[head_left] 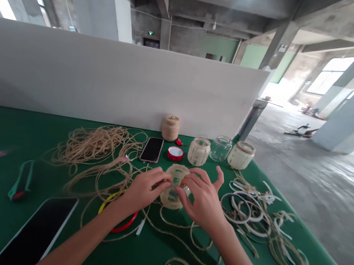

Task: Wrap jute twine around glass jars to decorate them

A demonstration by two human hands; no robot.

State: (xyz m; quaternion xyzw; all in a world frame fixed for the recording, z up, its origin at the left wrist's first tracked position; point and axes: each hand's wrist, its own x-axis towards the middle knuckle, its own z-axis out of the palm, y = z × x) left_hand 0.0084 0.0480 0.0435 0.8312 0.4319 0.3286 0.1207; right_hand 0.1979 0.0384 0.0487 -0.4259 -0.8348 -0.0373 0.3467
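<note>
My left hand (145,189) and my right hand (203,199) grip a glass jar partly wrapped in jute twine (174,185) above the green table top, one hand on each side. The jar lies on its side, and green-marked labels show through the wrap. Loose jute twine (99,149) lies in coils just left of my left hand. A tangle of white plastic rings and twine (245,209) sits to the right of my right hand. The jar's lower part shows between my hands, and its mouth is hidden.
Behind my hands stand a twine spool (170,128), a red lid (175,153), a phone (151,149), a twine-wrapped jar (198,151), a bare glass jar (220,148) and another wrapped jar (241,155). A tablet (36,233) lies front left. A white partition (104,79) backs the table.
</note>
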